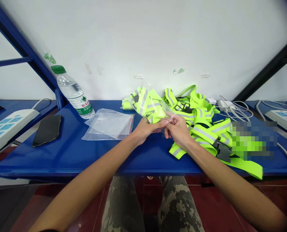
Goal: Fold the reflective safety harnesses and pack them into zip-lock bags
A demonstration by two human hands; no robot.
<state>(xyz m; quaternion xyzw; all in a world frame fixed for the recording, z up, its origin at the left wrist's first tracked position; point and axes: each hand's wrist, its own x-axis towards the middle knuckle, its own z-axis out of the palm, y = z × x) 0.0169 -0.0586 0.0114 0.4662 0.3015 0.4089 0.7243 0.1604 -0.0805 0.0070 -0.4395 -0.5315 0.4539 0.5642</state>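
Lower centre, nearest: camouflage trousers (124,206), two legs, above dark red floor tiles (208,206). Next, one blue table (85,158), its front edge crossing the lower half of the frame.

Centre: our left hand (144,129), thumb and fingers pinching the near edge of a clear bag (149,104); our right hand (178,129), pinching that same edge just beside it. The bag, at the centre of the frame, contains yellow-green straps with grey stripes; whether it touches the table we cannot tell.

Right of centre: one loose strap heap (203,130), same colours, with a black buckle (222,151); its right end is pixelated.

Left of centre: flat clear bags (107,124), overlapping. Left: one black phone (47,130), lying flat.

Farther back, we enter one water bottle (74,96), green cap, upper left; a second filled bag (127,103), behind the first; white cables (240,111), right. Farthest: white wall (145,38), upper frame.
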